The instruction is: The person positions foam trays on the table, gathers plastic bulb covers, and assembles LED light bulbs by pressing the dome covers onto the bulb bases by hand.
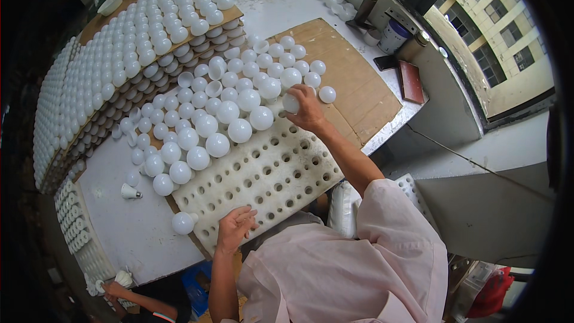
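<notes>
At the far right corner of a white perforated foam tray (255, 180), my right hand (307, 107) is closed round a white light bulb (290, 104). Bulbs with round white globes (240, 131) fill the tray's far rows, while its nearer rows show bare holes. My left hand (237, 227) hovers by the tray's near edge, its fingers loosely bent and apart, holding nothing. Beside the tray's left edge lies one bulb (183, 223). Loose white globe covers (230, 81) crowd the table beyond the tray.
Stacked boards of white globes (128, 45) rise at the left. A small bulb with a metal base (130, 191) lies on the white table (128, 227). Brown cardboard (353, 84) covers the right side, near a dark red notebook (411, 82). Another person's hand (115, 290) works at lower left.
</notes>
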